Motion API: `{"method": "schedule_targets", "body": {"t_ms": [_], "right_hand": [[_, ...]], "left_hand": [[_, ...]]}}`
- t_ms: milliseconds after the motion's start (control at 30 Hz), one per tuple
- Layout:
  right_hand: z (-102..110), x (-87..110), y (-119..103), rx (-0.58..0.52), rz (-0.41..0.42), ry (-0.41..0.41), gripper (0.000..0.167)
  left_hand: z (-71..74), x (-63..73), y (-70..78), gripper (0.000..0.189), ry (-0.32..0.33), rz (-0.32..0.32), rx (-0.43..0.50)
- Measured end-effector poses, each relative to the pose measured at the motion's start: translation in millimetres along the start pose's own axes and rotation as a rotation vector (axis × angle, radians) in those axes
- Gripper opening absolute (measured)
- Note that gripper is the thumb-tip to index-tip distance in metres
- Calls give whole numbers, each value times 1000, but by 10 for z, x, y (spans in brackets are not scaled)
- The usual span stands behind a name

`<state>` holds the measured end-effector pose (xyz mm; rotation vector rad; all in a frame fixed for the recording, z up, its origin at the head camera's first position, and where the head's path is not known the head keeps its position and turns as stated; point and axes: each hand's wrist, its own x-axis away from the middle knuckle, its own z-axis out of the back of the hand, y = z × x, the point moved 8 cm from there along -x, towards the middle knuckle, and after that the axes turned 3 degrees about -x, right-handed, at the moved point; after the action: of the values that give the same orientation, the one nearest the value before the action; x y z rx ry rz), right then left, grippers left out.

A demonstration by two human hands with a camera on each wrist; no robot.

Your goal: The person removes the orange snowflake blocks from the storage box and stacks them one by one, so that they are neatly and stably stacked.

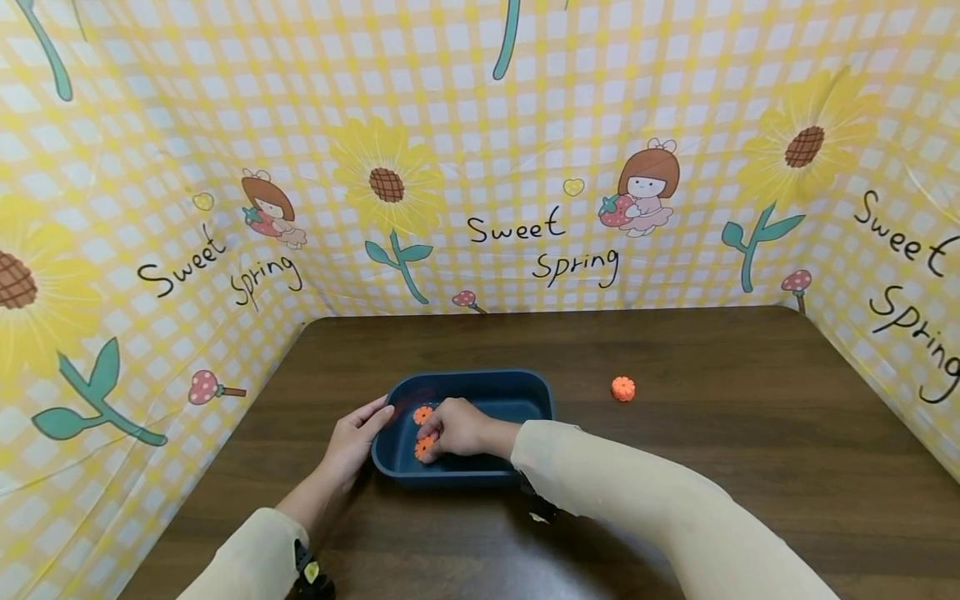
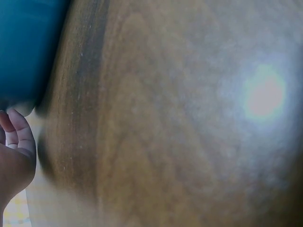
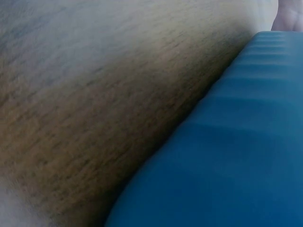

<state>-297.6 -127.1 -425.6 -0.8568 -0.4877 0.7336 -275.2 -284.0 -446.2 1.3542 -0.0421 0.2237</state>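
Note:
A dark blue rectangular container stands on the table, and its side fills much of the right wrist view. My left hand holds its left end, thumb at the rim; in the left wrist view, part of that hand shows beside the blue wall. Inside the container, my right hand pinches an orange flower-shaped piece, resembling a carrot slice, near the left end. Just behind it lies another such piece. A third orange flower-shaped piece sits on the table, right of the container.
The brown wooden table runs back to a yellow checked cloth that hangs behind it and along both sides. My right sleeve crosses above the table at the container's right front corner.

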Motion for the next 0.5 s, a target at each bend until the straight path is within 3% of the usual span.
{"method": "schedule_targets", "body": {"t_ms": [300,500], "right_hand": [[29,-25,-6,-9,23,28,26],[129,0,1,-29,16,69,33]], "left_hand": [[-2,13,9,52,-10,-9,-2],[-1,12,8,52,-4,-17,1]]}}
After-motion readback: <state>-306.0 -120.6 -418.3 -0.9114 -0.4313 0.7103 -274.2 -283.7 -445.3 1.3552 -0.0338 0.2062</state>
